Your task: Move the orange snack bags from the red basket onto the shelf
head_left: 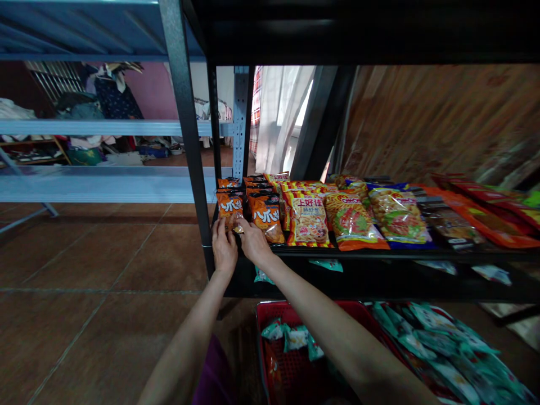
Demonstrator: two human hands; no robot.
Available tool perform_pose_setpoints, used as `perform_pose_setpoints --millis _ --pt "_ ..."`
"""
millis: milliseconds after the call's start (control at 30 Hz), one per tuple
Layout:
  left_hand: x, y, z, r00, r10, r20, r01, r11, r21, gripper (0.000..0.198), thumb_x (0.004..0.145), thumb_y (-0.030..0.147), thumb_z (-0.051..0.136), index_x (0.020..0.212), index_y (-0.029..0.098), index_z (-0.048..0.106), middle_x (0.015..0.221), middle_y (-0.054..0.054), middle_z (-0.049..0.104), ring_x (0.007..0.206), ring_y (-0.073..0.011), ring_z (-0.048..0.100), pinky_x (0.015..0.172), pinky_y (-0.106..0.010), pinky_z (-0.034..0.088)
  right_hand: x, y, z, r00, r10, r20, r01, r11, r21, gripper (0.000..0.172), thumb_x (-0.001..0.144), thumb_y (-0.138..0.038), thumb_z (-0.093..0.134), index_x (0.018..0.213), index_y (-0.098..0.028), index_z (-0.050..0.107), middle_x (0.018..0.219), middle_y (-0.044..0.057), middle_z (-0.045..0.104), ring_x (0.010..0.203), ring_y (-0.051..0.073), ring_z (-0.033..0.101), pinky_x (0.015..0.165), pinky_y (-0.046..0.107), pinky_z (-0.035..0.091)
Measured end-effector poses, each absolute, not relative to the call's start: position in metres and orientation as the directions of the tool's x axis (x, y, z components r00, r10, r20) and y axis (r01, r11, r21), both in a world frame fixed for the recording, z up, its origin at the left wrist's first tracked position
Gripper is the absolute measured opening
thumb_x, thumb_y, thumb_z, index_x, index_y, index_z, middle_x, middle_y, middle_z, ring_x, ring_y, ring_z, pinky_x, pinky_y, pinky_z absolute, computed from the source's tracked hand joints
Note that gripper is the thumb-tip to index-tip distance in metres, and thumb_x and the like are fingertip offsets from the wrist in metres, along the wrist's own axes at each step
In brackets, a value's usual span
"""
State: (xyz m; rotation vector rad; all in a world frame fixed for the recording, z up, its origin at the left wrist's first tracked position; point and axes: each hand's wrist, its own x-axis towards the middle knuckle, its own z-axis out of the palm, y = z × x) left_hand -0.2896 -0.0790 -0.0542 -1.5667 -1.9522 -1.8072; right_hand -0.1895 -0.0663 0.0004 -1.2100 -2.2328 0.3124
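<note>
At the left end of a black shelf (312, 254), my left hand (224, 247) and my right hand (253, 241) are both on the lower part of an orange snack bag (230, 203) with dark trim. The bag stands upright, its bottom partly covered by my fingers. Both hands have their fingers curled against it, one from each side. A matching orange snack bag (266, 216) leans just right of my right hand, with more of the same kind behind. Beyond it stands a yellow and red snack bag (307, 219).
Farther right are noodle-pictured snack bags (352, 222) and blurred orange packets (476, 216). Below the shelf sits a red basket (262, 337) with green-white packets, beside a heap of similar packets (447, 343). A black upright post (192, 129) borders my left hand; blue shelving (105, 183) stands left.
</note>
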Motion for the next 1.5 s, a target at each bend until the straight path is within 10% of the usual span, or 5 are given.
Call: perform_pose_setpoints --millis 567,967,1500 --pt "-0.28 -0.079 -0.053 -0.488 0.664 0.567 0.768 0.018 0.641 0.046 0.088 0.013 0.036 0.134 0.012 0.041 0.144 -0.02 0.04 0.139 -0.0274 0.026 0.111 -0.051 0.026 -0.195 -0.071 -0.001 -0.416 0.812 0.409 0.765 0.556 -0.326 0.041 0.086 -0.011 0.041 0.124 -0.008 0.054 0.144 0.022 0.036 0.134 0.027 0.036 0.108 0.042 0.032" --pt "-0.282 -0.08 -0.041 -0.435 0.725 0.534 0.791 0.026 0.611 0.051 0.088 0.017 0.039 0.139 0.011 0.038 0.148 -0.023 0.031 0.136 -0.0303 0.032 0.109 -0.05 0.029 -0.197 -0.062 0.021 -0.499 0.788 0.361 0.734 0.606 -0.306 0.037 0.085 -0.01 0.037 0.116 -0.012 0.057 0.12 0.016 0.056 0.106 0.023 0.056 0.094 0.035 0.045" --pt "-0.279 -0.074 -0.038 -0.484 0.725 0.49 0.742 0.044 0.669 0.061 0.087 0.037 0.042 0.141 0.008 0.033 0.147 -0.023 0.033 0.132 -0.0333 0.038 0.104 -0.048 0.035 -0.228 -0.016 0.034 -0.487 0.78 0.394 0.756 0.602 -0.257 0.048 0.09 -0.027 0.043 0.138 -0.02 0.041 0.15 0.013 0.029 0.14 0.034 0.022 0.105 0.052 0.031"
